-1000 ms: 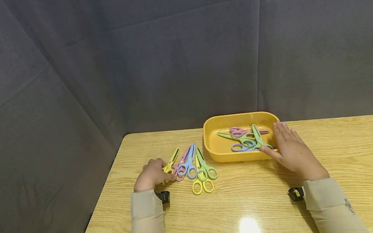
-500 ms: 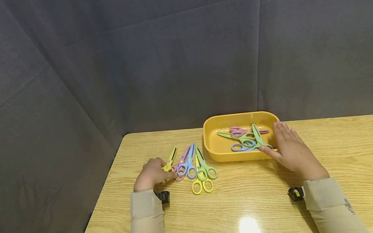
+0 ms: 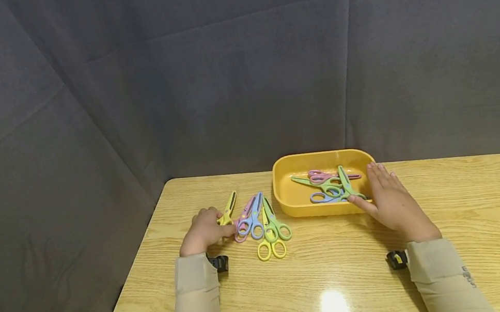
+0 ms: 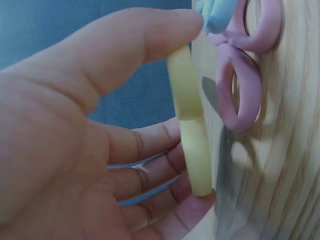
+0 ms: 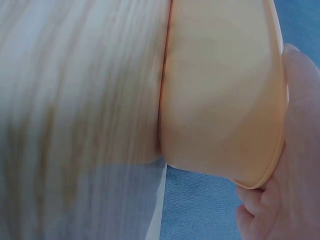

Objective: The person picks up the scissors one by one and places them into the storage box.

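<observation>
My left hand pinches yellow scissors by the handles, between thumb and fingers, blades pointing away. In the left wrist view, the yellow handle loops stand on edge near the table. Just right of this hand lie pink scissors and blue scissors, overlapping. Beside them, green scissors lie over a second yellow pair. My right hand rests against the right end of a yellow plastic bin, fingers straight along the side, thumb at the front rim.
Inside the bin lie a pink pair, two green pairs, one of them slanted against the front wall, and a blue pair. The wooden table ends at a dark grey curtain behind and at left.
The yellow scissors in my left hand have turned slightly, their tips shifting left and farther away, apart from the pink pair. My right hand and the bin have stayed put.
</observation>
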Demonstrator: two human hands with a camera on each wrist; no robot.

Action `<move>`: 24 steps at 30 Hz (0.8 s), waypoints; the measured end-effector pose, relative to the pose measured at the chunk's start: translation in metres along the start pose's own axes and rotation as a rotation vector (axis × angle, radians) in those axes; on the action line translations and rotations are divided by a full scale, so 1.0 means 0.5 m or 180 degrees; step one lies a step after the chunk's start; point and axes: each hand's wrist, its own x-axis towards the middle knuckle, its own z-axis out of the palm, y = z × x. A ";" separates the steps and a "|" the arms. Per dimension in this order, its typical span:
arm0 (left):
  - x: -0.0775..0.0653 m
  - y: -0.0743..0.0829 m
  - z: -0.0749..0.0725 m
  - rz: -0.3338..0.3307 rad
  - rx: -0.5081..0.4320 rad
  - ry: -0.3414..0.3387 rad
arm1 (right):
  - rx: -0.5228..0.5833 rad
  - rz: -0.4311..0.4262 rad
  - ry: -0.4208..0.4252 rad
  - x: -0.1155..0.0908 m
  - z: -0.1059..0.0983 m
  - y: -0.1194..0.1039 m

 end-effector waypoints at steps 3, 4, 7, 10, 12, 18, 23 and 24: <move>0.002 0.003 0.004 0.0035 -0.0047 0.0079 | 0.0024 0.0023 -0.0023 0.000 -0.001 0.000; 0.003 0.003 0.005 0.0053 -0.0060 0.0113 | 0.0030 0.0031 -0.0030 0.000 -0.001 -0.001; 0.006 0.007 0.011 0.0101 -0.0084 0.0208 | 0.0047 0.0055 -0.0053 0.000 -0.001 -0.001; 0.009 0.012 0.016 0.0169 -0.0127 0.0296 | 0.0046 0.0077 -0.0073 0.001 0.000 0.000; 0.010 0.017 0.019 0.0216 -0.0150 0.0353 | 0.0057 0.0085 -0.0081 0.001 0.000 0.000; 0.013 0.032 0.029 0.0369 -0.0091 0.0597 | 0.0085 0.0078 -0.0076 0.000 0.000 0.000; 0.016 0.048 0.039 0.0518 -0.0073 0.0775 | 0.0103 0.0047 -0.0053 0.000 0.001 0.002; 0.016 0.051 0.040 0.0528 -0.0089 0.0794 | 0.0110 0.0039 -0.0047 0.000 0.001 0.002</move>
